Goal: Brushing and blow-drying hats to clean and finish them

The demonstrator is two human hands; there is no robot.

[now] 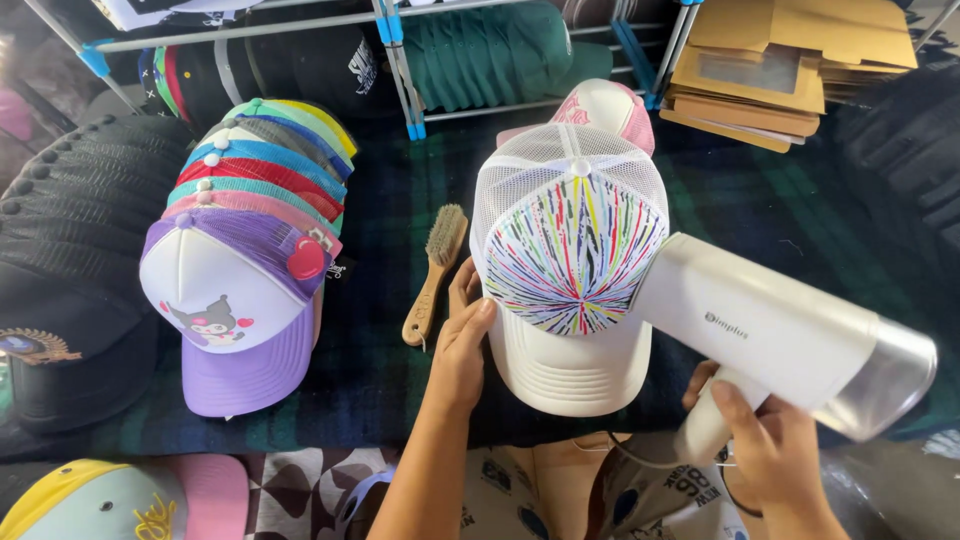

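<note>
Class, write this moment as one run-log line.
left hand: steadies white trucker cap | right hand: holds white handheld steamer, nozzle at cap's front panel | wooden brush: beside cap

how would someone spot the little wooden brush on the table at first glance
Start at the dark plaid tablecloth and find the gap between the stack of colourful caps and the white mesh cap that the left hand steadies. The brush lies there, bristles away from the person. It is the only wooden, bristled thing among fabric caps.
</note>
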